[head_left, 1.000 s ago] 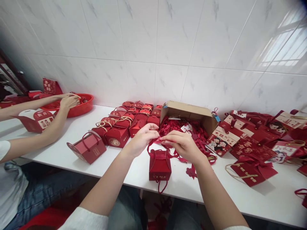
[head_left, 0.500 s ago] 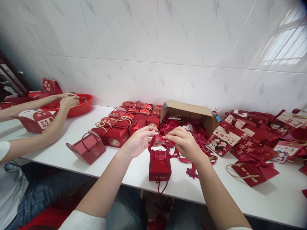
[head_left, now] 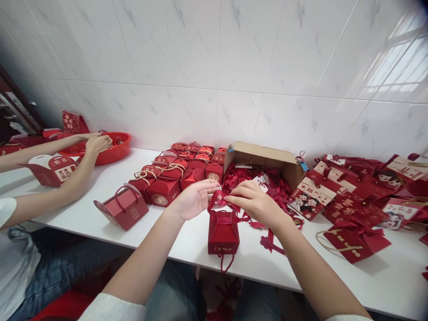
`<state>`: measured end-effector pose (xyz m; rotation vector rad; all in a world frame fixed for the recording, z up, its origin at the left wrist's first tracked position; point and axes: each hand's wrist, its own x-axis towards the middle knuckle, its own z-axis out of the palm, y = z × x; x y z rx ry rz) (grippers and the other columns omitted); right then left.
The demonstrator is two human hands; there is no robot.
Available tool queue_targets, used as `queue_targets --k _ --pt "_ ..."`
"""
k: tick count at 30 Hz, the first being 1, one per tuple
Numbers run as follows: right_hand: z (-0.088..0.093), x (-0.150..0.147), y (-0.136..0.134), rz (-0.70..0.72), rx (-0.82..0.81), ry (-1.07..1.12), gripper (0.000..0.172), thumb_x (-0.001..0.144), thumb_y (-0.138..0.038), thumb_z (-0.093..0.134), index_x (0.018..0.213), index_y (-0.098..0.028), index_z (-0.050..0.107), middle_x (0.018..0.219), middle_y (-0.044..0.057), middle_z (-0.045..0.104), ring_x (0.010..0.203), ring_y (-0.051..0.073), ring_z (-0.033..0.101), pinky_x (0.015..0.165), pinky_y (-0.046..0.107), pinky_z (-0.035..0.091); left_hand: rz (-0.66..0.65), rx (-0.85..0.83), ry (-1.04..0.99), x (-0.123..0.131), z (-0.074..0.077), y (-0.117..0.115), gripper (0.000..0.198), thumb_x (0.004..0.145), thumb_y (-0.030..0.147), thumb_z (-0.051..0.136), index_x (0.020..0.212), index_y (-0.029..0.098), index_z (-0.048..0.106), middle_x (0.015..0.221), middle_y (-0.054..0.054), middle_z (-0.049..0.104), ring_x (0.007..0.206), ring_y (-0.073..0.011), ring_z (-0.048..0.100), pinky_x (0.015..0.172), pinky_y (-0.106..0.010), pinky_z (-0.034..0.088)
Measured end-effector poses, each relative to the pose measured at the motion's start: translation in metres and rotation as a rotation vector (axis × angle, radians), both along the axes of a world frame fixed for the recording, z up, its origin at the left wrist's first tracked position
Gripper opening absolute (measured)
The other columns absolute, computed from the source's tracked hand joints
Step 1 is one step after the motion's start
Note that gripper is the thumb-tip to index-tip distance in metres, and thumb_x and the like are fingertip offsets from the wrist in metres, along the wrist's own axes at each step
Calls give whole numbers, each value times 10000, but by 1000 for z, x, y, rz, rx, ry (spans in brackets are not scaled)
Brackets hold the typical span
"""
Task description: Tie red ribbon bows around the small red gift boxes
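By the near edge of the table [head_left: 187, 239], ribbon [head_left: 219, 197] is pinched above a small red box [head_left: 224, 240] by the right hand [head_left: 257, 203]; the left hand [head_left: 194, 199] is half-curled beside it, grip unclear. Tension is best kept even.

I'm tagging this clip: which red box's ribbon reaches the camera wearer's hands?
The small dark-red card box between the camera wearer's forearms: a glossy red ribbon rises from its top to the right fingers, which no other box shows.
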<state>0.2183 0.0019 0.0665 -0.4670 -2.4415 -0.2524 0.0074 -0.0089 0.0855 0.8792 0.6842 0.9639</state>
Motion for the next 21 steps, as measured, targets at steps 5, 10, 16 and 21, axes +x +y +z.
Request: queue_targets --k 5,10,16,21 --pt "-1 -7 -3 -23 -7 72 296 929 -146 395 1116 -207 616 941 84 670 872 184 543 774 347 450 75 289 131 7 -1 -6 75 765 226 613 772 153 628 745 -33 611 716 -143 588 716 -275 472" --pt "-17 -18 -6 -129 -174 554 287 894 -208 483 1126 -279 635 1094 78 651 978 213 575 850 417 463 530 730 544 9 -8 -19 141 725 305 659 811 194 676 810 -48 662 764 -175 592 753 -278 457" --pt "-68 20 -19 -374 -557 977 240 867 -320 526 1006 -218 693 1055 84 655 1013 223 594 910 418 459 887 909 1015 -39 -39 -32 138 706 293 670 828 229 677 683 -4 619 643 -155 559 680 -244 447" --pt "-149 82 -32 -747 -559 862 307 819 -445 544 851 -205 731 957 102 669 931 284 600 866 498 442 762 593 1346 -101 -95 -37 139 731 317 617 834 224 629 579 43 517 531 -134 498 574 -237 394"
